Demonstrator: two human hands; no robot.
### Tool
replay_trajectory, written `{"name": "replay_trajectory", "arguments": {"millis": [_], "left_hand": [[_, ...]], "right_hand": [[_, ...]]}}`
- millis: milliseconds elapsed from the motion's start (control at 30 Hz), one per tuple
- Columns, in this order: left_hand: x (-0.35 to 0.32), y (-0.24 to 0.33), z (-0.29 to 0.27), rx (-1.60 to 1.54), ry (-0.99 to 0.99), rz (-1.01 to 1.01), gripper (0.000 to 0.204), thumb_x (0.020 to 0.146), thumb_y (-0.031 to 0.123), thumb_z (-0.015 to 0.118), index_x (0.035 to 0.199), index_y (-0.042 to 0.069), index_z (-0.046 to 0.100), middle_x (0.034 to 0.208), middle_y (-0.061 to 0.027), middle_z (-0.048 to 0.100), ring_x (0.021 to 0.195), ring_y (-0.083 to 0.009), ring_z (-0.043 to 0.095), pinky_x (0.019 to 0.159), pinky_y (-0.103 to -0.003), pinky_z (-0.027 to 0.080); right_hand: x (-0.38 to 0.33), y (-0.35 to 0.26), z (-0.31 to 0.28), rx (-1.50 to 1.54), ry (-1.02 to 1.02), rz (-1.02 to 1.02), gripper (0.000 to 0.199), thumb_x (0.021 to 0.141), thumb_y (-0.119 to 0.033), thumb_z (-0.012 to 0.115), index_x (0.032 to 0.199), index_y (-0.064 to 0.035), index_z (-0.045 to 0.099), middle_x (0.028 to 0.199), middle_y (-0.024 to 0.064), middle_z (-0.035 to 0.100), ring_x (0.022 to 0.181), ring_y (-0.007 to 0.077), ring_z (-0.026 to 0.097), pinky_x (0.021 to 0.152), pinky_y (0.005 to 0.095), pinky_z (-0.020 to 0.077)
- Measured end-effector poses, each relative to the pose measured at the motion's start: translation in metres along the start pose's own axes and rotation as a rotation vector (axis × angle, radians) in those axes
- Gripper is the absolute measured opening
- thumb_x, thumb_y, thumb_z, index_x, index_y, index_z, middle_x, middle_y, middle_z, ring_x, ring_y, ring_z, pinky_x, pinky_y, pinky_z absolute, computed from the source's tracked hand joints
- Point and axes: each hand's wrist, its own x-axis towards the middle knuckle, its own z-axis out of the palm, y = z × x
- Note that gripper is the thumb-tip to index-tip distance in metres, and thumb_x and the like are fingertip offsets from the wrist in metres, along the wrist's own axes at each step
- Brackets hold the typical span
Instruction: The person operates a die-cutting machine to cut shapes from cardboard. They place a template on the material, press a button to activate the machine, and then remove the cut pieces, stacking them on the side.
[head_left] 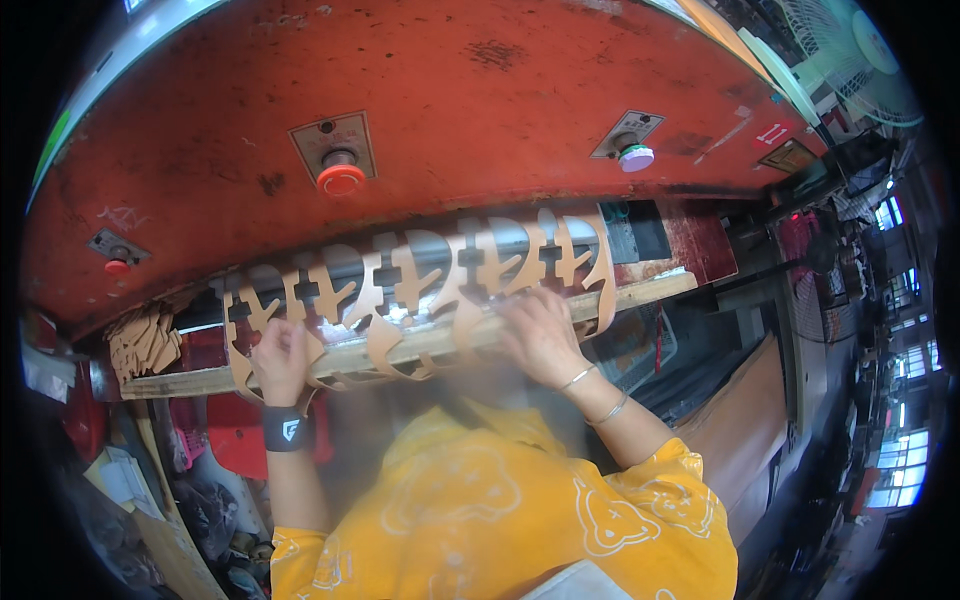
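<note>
A tan sheet (383, 345) with rows of cut-out shapes lies across the bed under a red machine and droops over the wooden front edge. My left hand (281, 362), with a dark band at its wrist, is closed on the near left part of this sheet. Toward the sheet's right side, my right hand (541, 337) rests at the near edge, with bangles on its wrist. Its fingers are bent and partly smeared, so their grip does not show clearly.
The red machine (430, 110) carries a red push button (341, 175), a pale button (635, 156) and a smaller red button (117, 266). Tan cut pieces (145, 340) are heaped at the left end. A wooden rail (650, 291) runs along the front; a fan (860, 50) stands far right.
</note>
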Motion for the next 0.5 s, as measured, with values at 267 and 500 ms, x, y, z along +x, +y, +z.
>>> {"name": "replay_trajectory", "arguments": {"millis": [267, 500], "left_hand": [[0.002, -0.001, 0.003, 0.032, 0.024, -0.004, 0.023, 0.085, 0.023, 0.063, 0.074, 0.003, 0.058, 0.059, -0.0101, 0.059, 0.055, -0.0254, 0.06, 0.056, -0.036, 0.045], [0.004, 0.004, 0.0, 0.089, -0.005, -0.031, 0.024, 0.084, 0.025, 0.062, 0.075, 0.003, 0.058, 0.059, -0.0122, 0.059, 0.058, -0.0292, 0.062, 0.059, -0.038, 0.047]], "right_hand": [[-0.005, -0.003, 0.003, -0.121, 0.053, -0.04, 0.039, 0.074, -0.016, 0.068, 0.112, -0.0093, 0.058, 0.108, 0.0114, 0.056, 0.11, 0.0319, 0.047, 0.101, 0.0499, 0.0316], [0.009, -0.003, -0.017, -0.136, -0.141, -0.014, 0.028, 0.077, -0.018, 0.064, 0.103, -0.0076, 0.063, 0.098, 0.0126, 0.061, 0.106, 0.0311, 0.052, 0.101, 0.0494, 0.0328]]}}
